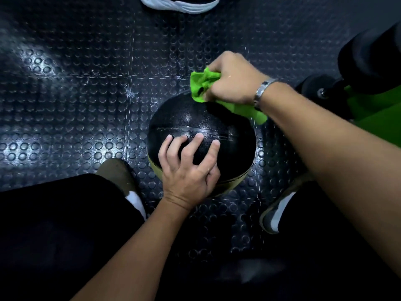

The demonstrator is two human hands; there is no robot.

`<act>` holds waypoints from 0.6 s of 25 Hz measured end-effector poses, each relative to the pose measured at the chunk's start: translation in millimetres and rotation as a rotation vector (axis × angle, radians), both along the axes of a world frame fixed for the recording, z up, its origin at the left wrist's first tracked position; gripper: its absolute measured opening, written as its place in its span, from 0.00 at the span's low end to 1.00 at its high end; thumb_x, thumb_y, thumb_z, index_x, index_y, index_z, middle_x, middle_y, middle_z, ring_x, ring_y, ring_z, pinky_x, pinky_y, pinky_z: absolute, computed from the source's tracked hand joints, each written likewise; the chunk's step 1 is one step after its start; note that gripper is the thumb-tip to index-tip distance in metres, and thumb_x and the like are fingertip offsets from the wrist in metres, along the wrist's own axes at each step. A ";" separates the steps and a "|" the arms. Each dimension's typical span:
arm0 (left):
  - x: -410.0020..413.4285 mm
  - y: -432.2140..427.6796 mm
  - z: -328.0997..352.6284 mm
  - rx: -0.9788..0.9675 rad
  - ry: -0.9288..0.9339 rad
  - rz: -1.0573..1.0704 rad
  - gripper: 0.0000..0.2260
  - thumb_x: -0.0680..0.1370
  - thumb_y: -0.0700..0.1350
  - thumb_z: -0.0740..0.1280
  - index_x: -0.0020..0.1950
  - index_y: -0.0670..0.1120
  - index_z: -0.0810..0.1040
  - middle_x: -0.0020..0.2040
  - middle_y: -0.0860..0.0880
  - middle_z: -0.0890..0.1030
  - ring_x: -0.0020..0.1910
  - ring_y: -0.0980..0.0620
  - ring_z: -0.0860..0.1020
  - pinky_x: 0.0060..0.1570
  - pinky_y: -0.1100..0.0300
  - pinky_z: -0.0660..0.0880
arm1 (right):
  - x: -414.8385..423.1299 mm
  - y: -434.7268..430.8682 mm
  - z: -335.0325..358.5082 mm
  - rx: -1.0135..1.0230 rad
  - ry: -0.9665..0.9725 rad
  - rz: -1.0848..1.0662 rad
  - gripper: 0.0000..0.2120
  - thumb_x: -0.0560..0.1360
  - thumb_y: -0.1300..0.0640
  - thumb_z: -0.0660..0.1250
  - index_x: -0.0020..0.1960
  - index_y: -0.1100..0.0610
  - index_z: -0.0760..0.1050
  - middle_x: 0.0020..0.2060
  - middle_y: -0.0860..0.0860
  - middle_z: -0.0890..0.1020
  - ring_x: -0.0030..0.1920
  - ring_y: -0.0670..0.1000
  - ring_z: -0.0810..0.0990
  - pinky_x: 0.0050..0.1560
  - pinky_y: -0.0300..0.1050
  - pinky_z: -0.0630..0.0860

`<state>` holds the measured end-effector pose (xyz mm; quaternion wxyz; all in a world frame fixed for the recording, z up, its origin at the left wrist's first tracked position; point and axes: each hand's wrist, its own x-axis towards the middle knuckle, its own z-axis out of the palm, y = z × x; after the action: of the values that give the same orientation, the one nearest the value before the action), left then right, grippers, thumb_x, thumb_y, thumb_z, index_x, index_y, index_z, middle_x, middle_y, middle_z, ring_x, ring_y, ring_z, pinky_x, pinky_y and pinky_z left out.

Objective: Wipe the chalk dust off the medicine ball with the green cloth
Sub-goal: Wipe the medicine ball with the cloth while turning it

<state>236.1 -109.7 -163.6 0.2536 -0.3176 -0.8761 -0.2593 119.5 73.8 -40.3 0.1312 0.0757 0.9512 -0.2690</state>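
Head: right hand (232, 81) grips cloth (201, 83) on ball (184, 118) (left hand (188, 170) spread) between shoes (275, 211).

The right hand (230, 81) covers the middle of the green cloth (200, 83), hiding its own fingertips and where cloth meets the medicine ball (191, 118); the left hand (188, 172) hides part of the ball's near side (the tan ring (155, 169) beneath shows only in slivers). The top edge cuts off a white-soled shoe (180, 4), and the right edge the black-and-green equipment (368, 101).
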 end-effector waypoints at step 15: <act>-1.8 -0.2 -0.9 -0.018 0.005 0.008 0.15 0.81 0.50 0.63 0.68 0.53 0.77 0.67 0.46 0.72 0.65 0.39 0.70 0.75 0.39 0.63 | 28.0 18.4 -17.6 -0.114 0.056 -0.267 0.08 0.67 0.56 0.74 0.38 0.61 0.79 0.30 0.50 0.74 0.34 0.48 0.70 0.34 0.43 0.68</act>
<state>234.3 -109.9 -164.5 0.2540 -0.3170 -0.8790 -0.2496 147.6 92.2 -58.0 0.0719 0.1863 0.9192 -0.3394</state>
